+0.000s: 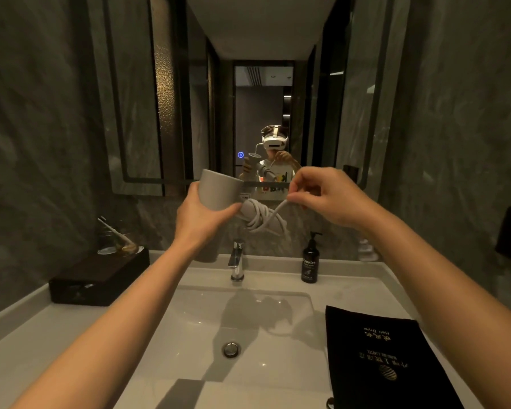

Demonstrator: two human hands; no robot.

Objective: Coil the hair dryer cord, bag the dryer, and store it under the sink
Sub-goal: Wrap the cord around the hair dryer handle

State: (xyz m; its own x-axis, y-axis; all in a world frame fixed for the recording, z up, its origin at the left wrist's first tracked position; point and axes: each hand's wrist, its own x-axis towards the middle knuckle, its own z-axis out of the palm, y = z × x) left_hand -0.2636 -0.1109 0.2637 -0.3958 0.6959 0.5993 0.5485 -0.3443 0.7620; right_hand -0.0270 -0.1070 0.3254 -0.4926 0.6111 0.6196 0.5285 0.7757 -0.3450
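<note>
Hair dryer (219, 191) above sink (189, 335), faucet (237, 259).

Your view is dim and warm-toned. Light falls from overhead, so your arms and the dryer (219, 193) cast soft shadows into the sink (281, 335). The walls fade into murk. Straight lines bow at the edges, and the cord (263, 221) looks slightly blurred.

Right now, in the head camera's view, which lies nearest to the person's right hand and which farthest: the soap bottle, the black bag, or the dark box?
From the right hand:
1. Soap bottle, standing just below it beside the tap.
2. Black bag, flat on the counter's right, nearer the viewer.
3. Dark box, across the sink on the left.
</note>
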